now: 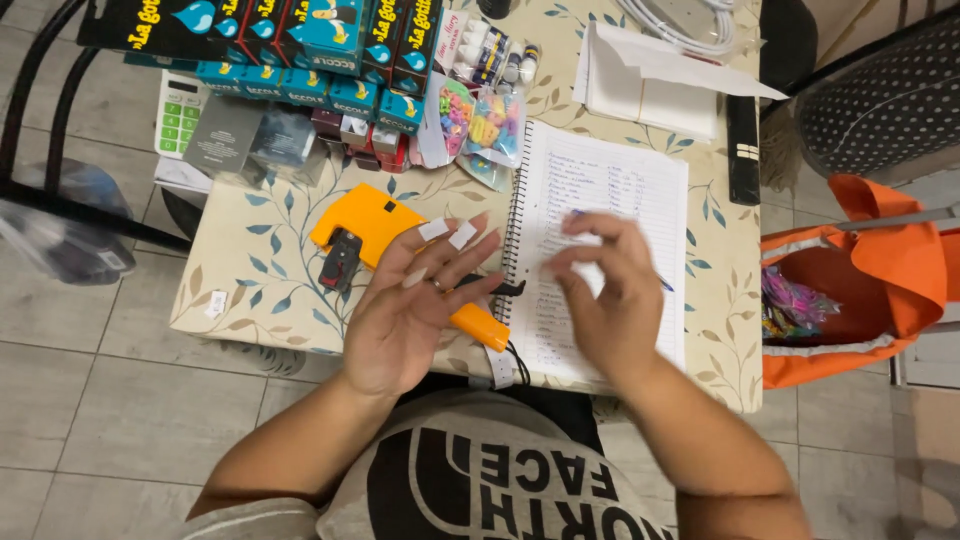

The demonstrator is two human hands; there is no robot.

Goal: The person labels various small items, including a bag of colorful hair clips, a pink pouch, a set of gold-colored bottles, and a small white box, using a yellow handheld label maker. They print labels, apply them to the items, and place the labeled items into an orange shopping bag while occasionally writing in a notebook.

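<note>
My left hand (415, 300) hovers palm up over the table's near edge, fingers spread, with small white stickers stuck on two fingertips. Beneath it lies an orange label gun (375, 225) with a black handle part. My right hand (605, 290) is blurred over a spiral notebook (610, 190) with handwritten lines; its fingers are bunched near the left hand's fingertips and it seems to hold a blue pen, of which only bits show.
The table (250, 290) has a leaf-patterned cloth. At the back stand stacked teal and black boxes (330, 50), a calculator (178, 110), small bottles (490, 55), bagged colourful items (480, 125) and white papers (650, 75). An orange bag (860, 290) sits at the right.
</note>
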